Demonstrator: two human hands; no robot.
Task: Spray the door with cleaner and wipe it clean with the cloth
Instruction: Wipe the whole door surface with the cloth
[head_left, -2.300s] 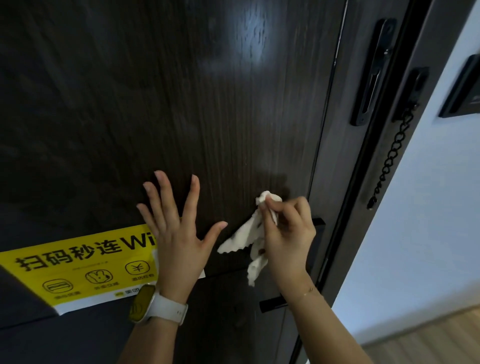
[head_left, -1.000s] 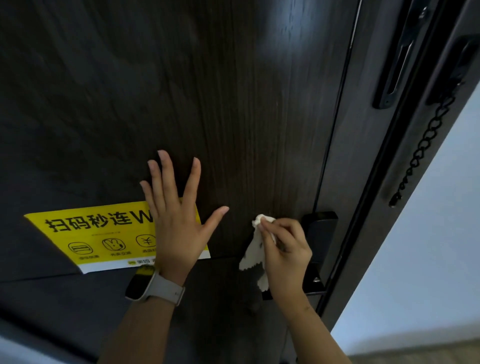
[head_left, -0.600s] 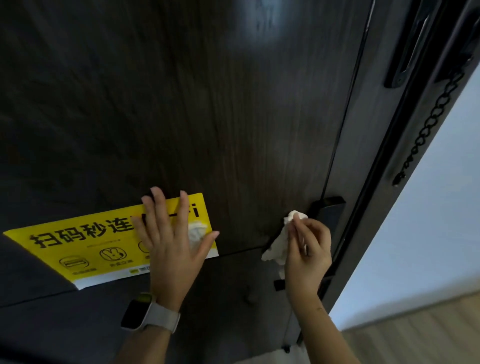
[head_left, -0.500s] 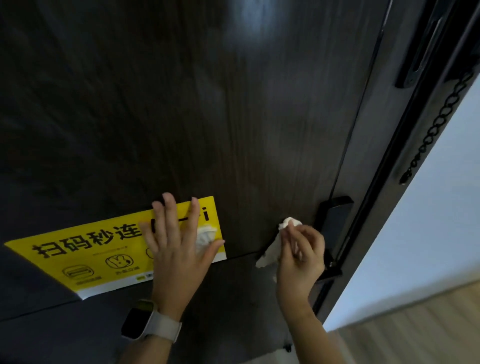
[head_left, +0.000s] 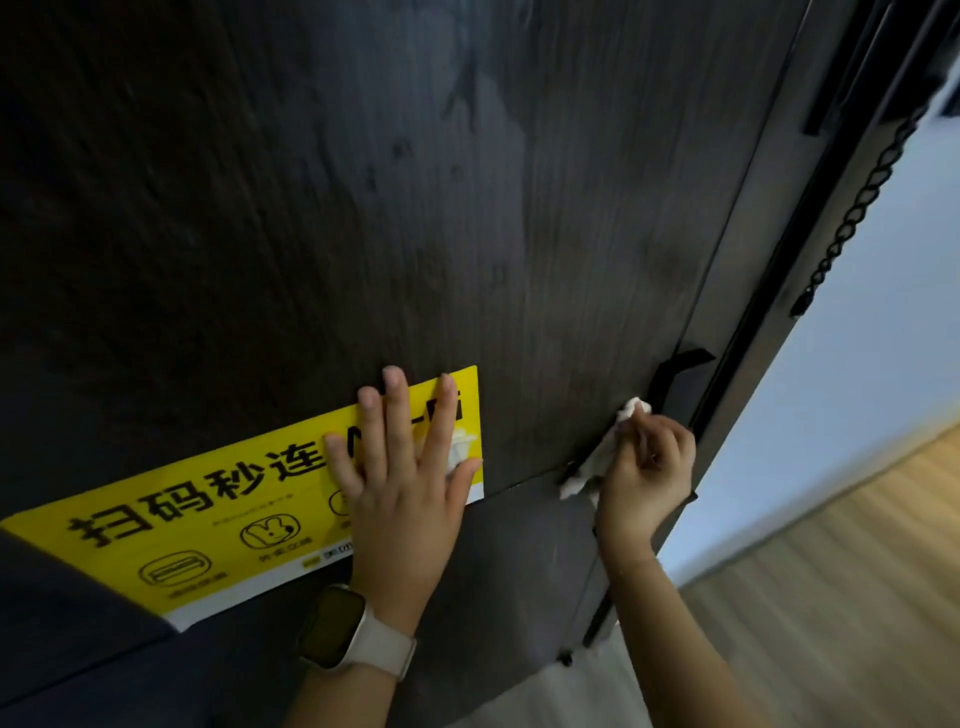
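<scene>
The dark wood-grain door (head_left: 426, 208) fills most of the view. My right hand (head_left: 644, 478) grips a crumpled white cloth (head_left: 605, 452) and holds it against the door just left of the black door handle (head_left: 675, 371). My left hand (head_left: 405, 467) lies flat with straight fingers on the right end of a yellow sticker (head_left: 208, 509) stuck to the door, a watch on its wrist. No spray bottle is in view.
A black security chain (head_left: 857, 208) hangs from the door frame at the right. Beyond it are a pale wall (head_left: 857, 389) and a wooden floor (head_left: 831, 597). A black lock plate (head_left: 841, 83) sits high on the door's edge strip.
My left hand slid down onto the yellow sticker. My right hand moved the cloth down and right, toward the handle. The view tilted lower, showing the floor.
</scene>
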